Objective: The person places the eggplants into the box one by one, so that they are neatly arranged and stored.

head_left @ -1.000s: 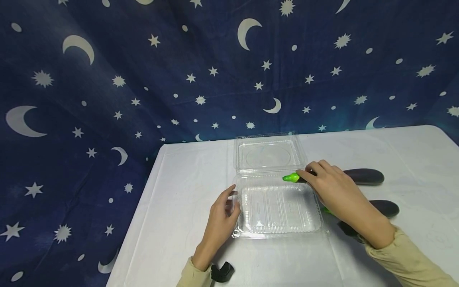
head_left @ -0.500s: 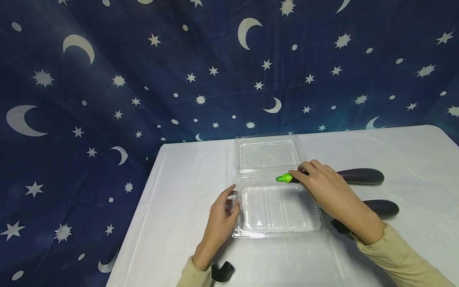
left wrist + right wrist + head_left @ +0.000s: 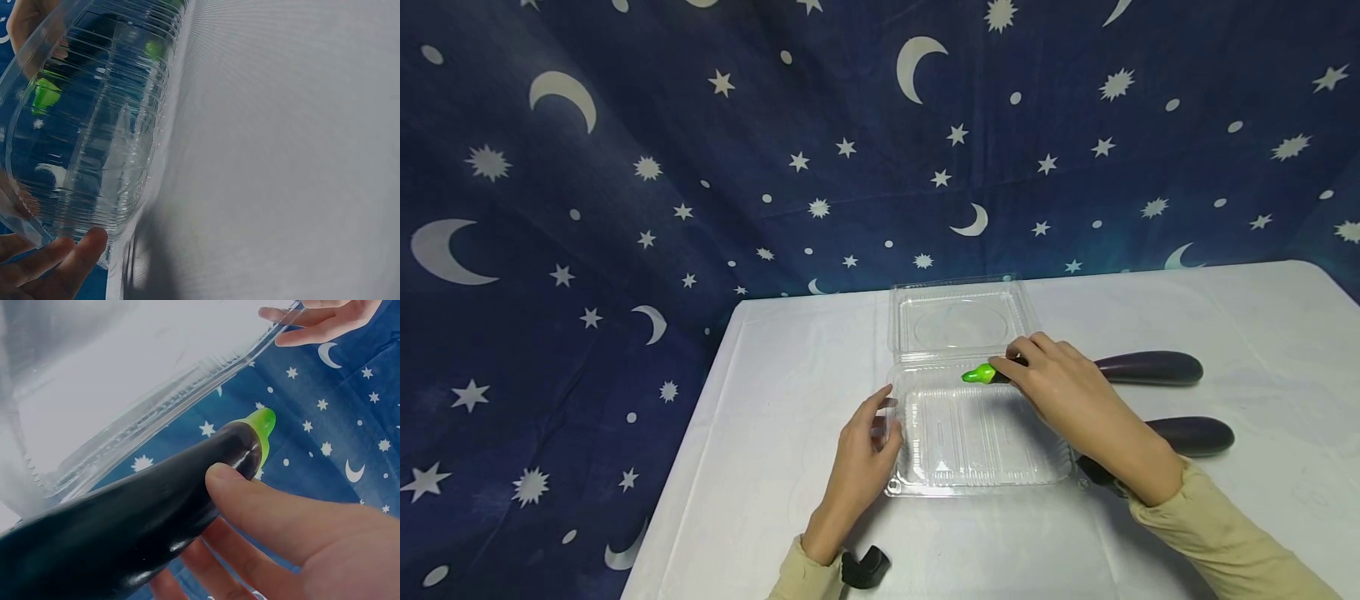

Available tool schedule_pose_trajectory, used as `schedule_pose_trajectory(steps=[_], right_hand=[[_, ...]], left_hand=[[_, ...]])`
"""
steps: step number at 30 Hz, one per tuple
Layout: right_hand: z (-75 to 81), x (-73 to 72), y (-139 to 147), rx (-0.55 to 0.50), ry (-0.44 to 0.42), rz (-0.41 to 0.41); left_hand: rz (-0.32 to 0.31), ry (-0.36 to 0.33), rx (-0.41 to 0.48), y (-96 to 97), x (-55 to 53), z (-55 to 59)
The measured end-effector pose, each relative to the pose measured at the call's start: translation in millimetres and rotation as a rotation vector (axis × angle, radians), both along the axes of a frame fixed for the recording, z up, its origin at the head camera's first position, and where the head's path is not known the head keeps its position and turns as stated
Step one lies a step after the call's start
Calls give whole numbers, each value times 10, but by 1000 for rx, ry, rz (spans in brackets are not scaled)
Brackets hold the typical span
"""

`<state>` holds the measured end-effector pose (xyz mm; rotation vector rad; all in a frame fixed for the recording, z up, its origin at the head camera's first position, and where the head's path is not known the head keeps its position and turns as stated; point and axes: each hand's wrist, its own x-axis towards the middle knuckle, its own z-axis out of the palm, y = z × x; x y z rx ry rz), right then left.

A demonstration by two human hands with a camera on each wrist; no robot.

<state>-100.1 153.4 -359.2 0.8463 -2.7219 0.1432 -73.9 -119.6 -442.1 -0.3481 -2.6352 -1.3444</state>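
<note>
My right hand (image 3: 1060, 396) grips an eggplant (image 3: 156, 487) close to its green stem end, thumb on one side and fingers beneath. In the head view this eggplant shows mostly as a bright stem over the open container, its body hidden behind the hand. The clear plastic clamshell container (image 3: 985, 490) has its lid (image 3: 958, 321) folded back. My left hand (image 3: 861, 454) holds the container's left rim, thumb over the edge and some fingers below it. Left wrist view: its fingertips (image 3: 94, 240) lie against the ribbed side wall.
Two more eggplants lie right of the container: a farther one (image 3: 1153, 367) and a nearer one (image 3: 1195, 436), each partly behind the right hand or arm. A white cloth covers the table (image 3: 790, 367). Behind hangs a blue curtain (image 3: 850, 100) with moons and stars.
The right hand has moved left with its eggplant, bringing the green stem farther over the container. The left hand, the container and the two lying eggplants have stayed in place.
</note>
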Motion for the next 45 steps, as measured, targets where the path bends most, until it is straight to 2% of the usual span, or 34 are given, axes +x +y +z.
schedule_pose_trajectory(steps=[16, 35, 45], right_hand=[[2, -26, -156, 6, 48, 64], [-7, -41, -325, 17, 64, 108], [-61, -61, -397, 15, 66, 125]], left_hand=[[2, -12, 18, 3, -17, 3], [0, -8, 9, -5, -4, -8], [-1, -7, 13, -1, 3, 0]])
